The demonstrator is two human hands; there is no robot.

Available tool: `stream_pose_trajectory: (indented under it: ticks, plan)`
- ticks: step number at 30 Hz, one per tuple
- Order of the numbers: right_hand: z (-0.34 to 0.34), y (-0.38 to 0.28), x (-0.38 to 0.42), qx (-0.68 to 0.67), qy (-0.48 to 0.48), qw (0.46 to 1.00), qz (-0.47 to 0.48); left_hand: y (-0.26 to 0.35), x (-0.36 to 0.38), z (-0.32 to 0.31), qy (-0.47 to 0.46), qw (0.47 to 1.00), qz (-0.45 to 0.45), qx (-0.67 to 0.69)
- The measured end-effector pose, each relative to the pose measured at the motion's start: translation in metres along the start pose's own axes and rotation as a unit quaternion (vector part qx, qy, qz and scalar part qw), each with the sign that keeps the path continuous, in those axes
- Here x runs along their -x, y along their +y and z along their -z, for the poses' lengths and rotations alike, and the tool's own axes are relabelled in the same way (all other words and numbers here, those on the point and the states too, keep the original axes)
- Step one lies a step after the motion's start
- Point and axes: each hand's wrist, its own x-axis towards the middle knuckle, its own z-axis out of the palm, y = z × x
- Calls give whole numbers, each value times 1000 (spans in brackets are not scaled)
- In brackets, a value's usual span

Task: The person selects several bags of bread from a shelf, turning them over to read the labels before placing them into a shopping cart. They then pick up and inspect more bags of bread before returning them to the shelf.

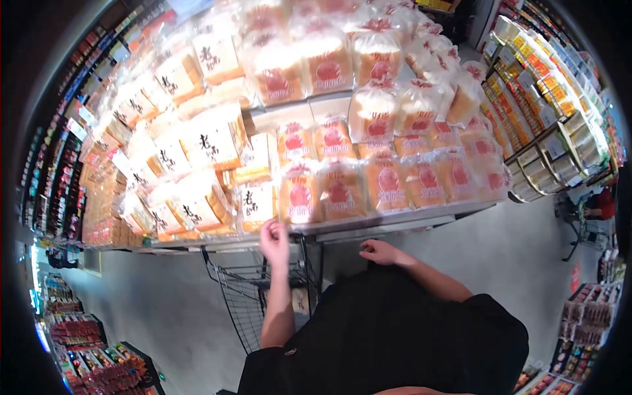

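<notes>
My left hand [274,240] is raised at the front edge of the bread display, its fingers loosely bent and nothing visible in them. Its fingertips overlap the lower edge of a bag of bread with black lettering [257,205]. Just to the right of that bag stands a clear bag of sliced bread with a red print [299,197]. Lower and farther right, my right hand [378,251] hangs before my dark shirt, fingers slightly curled and apart, with no object in it. Beneath my left forearm is a wire shopping cart [238,296].
Rows of bagged loaves [326,66] rise in tiers on the display stand [421,222]. Shelves with tins [582,148] are at the right, tall shelves [62,158] at the left. Another shopping cart [588,234] is at the far right. Grey floor [164,296] surrounds me.
</notes>
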Motion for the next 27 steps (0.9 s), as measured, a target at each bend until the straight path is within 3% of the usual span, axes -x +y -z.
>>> stream_pose_trajectory:
  ticks: [4, 6, 7, 10, 13, 17, 20, 23, 26, 27]
  plan:
    - [35, -5, 4, -44, 35, 998, 25, 35, -40, -106, -193, 979, -14, 61]
    - [53, -3, 6, -75, 39, 996, 25, 58, -69, -153, -160, 939, -255, -164]
    - [63, -6, 12, -86, 45, 995, 34, 86, -78, -175, -209, 956, -164, -126]
    - [90, -3, 23, -99, 58, 992, 51, 124, -113, -243, -192, 948, -238, -83]
    - [117, -9, 44, -143, 57, 987, 32, 135, -152, -297, -166, 893, -380, -174]
    - [141, 18, 49, -193, 45, 979, 41, 130, -173, -339, -159, 890, -389, -176]
    - [161, 23, 55, -186, 52, 980, 47, 127, -184, -349, -152, 922, -297, -198]
    - [181, 30, 51, -190, 42, 978, 80, 123, -189, -351, -160, 927, -293, -169]
    - [211, -25, 79, -188, 92, 978, 19, 132, -185, -343, -146, 927, -320, -133]
    - [213, 5, 58, -174, 107, 977, 67, 140, -182, -339, -131, 925, -336, -118]
